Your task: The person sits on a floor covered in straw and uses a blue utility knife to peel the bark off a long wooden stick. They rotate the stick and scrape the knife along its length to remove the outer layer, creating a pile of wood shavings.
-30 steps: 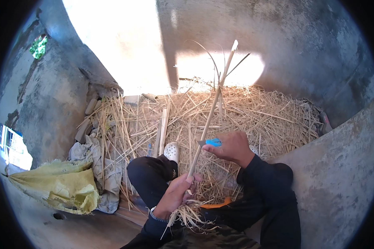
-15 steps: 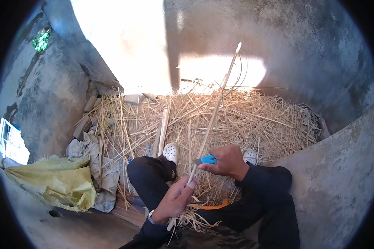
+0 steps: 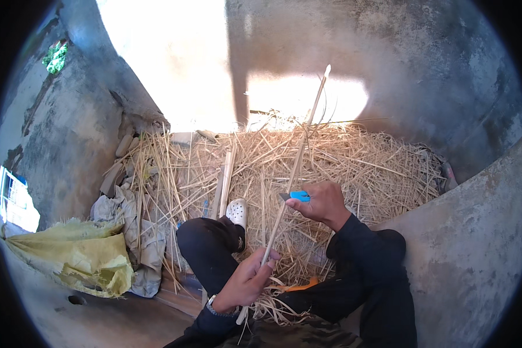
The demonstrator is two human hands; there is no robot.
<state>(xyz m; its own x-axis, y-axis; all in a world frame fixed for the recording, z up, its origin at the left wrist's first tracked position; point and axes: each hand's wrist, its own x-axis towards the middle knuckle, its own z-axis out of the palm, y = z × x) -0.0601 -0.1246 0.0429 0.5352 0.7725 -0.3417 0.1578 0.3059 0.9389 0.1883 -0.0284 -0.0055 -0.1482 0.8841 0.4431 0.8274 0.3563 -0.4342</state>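
Observation:
My left hand (image 3: 249, 279) is closed around the lower part of a long, thin, pale wooden strip (image 3: 296, 168). The strip slants up and away to the right, and its butt end pokes out below the hand near my lap. In my right hand (image 3: 326, 203) is a knife with a bright blue handle (image 3: 299, 196). Its short grey blade lies against the strip well above the left hand. Curled shavings (image 3: 275, 307) have gathered in my lap below the left hand. Just past them, an orange object (image 3: 303, 285), partly covered, rests by my leg.
Loose straw-like shavings (image 3: 354, 168) cover the floor ahead, up to a sunlit wall. Flat wooden slats (image 3: 227, 182) lie near my white clog (image 3: 236, 213). At the left are a frayed yellow sack (image 3: 75, 258) and a crumpled grey cloth (image 3: 148, 272). A low concrete wall (image 3: 464, 232) rises at the right.
My right hand and the knife have slid up along the strip, away from my left hand. The left hand has hardly moved, and the strip's far tip has shifted slightly down and left.

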